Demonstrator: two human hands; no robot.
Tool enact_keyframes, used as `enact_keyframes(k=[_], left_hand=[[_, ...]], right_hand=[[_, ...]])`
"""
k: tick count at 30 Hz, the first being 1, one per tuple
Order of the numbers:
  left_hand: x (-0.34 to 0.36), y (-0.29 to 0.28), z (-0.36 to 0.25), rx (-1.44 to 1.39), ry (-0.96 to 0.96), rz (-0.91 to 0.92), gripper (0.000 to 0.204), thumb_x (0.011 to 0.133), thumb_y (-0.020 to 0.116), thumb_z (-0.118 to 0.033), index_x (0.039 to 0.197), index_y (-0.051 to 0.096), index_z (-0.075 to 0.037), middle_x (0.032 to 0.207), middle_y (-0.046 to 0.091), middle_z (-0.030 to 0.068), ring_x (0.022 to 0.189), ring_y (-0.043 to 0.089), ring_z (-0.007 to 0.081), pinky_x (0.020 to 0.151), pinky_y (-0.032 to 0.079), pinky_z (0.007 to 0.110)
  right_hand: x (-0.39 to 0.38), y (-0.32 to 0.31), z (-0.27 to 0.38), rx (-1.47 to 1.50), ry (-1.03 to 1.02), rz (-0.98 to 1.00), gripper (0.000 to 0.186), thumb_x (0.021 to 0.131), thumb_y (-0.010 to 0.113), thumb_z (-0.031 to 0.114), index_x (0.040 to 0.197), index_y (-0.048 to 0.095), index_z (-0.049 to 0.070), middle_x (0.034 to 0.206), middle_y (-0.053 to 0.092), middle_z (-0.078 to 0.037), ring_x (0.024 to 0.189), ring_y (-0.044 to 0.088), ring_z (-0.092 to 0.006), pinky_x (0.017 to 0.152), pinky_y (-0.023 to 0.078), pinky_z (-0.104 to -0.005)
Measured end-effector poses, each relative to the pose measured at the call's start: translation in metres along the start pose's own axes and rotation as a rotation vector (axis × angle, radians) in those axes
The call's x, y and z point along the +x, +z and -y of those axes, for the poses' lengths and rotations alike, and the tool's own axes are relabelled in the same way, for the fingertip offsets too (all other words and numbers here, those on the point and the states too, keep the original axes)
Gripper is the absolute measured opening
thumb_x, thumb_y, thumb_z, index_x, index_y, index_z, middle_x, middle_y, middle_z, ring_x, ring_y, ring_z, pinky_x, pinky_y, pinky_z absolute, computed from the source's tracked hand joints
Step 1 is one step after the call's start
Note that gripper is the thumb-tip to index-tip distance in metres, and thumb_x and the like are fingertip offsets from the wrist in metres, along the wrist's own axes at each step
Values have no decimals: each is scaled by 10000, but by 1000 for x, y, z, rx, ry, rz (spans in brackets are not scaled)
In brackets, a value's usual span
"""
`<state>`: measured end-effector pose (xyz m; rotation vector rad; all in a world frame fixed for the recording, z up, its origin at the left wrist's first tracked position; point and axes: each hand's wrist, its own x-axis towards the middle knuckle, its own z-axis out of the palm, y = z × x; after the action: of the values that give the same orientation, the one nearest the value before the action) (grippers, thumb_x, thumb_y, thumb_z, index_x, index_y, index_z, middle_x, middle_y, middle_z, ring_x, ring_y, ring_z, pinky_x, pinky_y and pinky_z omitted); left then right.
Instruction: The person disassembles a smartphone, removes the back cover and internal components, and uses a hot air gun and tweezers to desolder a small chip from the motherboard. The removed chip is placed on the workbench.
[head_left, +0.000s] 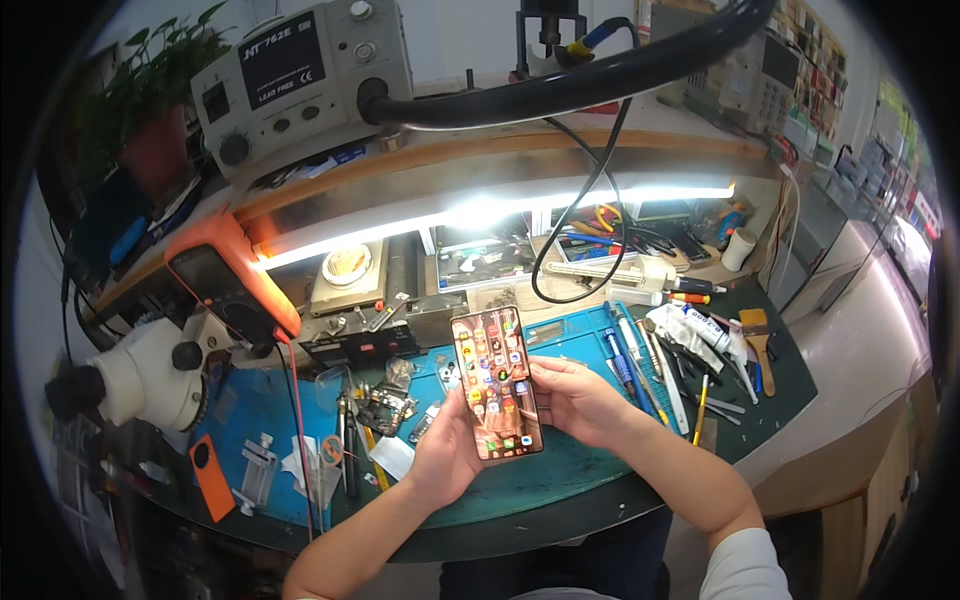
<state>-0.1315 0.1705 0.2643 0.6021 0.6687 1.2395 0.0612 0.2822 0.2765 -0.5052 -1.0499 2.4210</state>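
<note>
A smartphone with a lit screen full of app icons is held upright above the blue work mat. My left hand grips its lower left edge, the fingers partly hidden behind it. On the other side, my right hand holds the right edge with thumb and fingers. Left of my left hand lie an opened device with bare parts, tweezers and a white slip. An orange phone back cover rests farther left. Screwdrivers lie beyond my right hand.
A microscope and an orange multimeter stand at the left. A soldering station sits on the shelf, its thick black hose crossing overhead. A light tube runs under the shelf. A brush lies at the right.
</note>
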Motion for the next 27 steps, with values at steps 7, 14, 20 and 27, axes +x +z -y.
enact_keyframes(k=[7, 14, 20, 27], left_hand=[[1, -12, 6, -247, -2, 110, 514, 1157, 252, -386, 1555, 419, -107, 1537, 526, 114, 1398, 531, 324, 1177, 407, 589], [0, -14, 4, -228, -31, 140, 529, 1157, 252, -407, 1564, 396, -102, 1535, 524, 130, 1388, 539, 338, 1172, 416, 600], [-2, -10, 0, -166, -71, -22, 532, 1157, 255, -411, 1544, 439, -94, 1524, 536, 124, 1391, 541, 317, 1173, 424, 576], [-4, -16, -1, -137, -72, 3, 540, 1154, 257, -427, 1531, 458, -98, 1517, 542, 121, 1392, 542, 307, 1166, 436, 566]], right_hand=[[3, -4, -7, 54, 38, 45, 459, 1101, 523, 261, 1503, 515, 40, 1431, 630, -88, 1305, 614, -207, 1133, 467, -407], [2, -6, -8, 69, 56, 56, 475, 1097, 531, 266, 1514, 507, 40, 1433, 628, -90, 1302, 615, -210, 1132, 467, -410], [1, -6, -8, 34, 58, 20, 490, 1088, 538, 273, 1529, 502, 61, 1400, 638, -71, 1268, 611, -189, 1092, 460, -419], [2, -7, -10, 53, 55, 64, 481, 1089, 534, 283, 1512, 520, 53, 1394, 636, -66, 1261, 608, -176, 1079, 464, -414]])
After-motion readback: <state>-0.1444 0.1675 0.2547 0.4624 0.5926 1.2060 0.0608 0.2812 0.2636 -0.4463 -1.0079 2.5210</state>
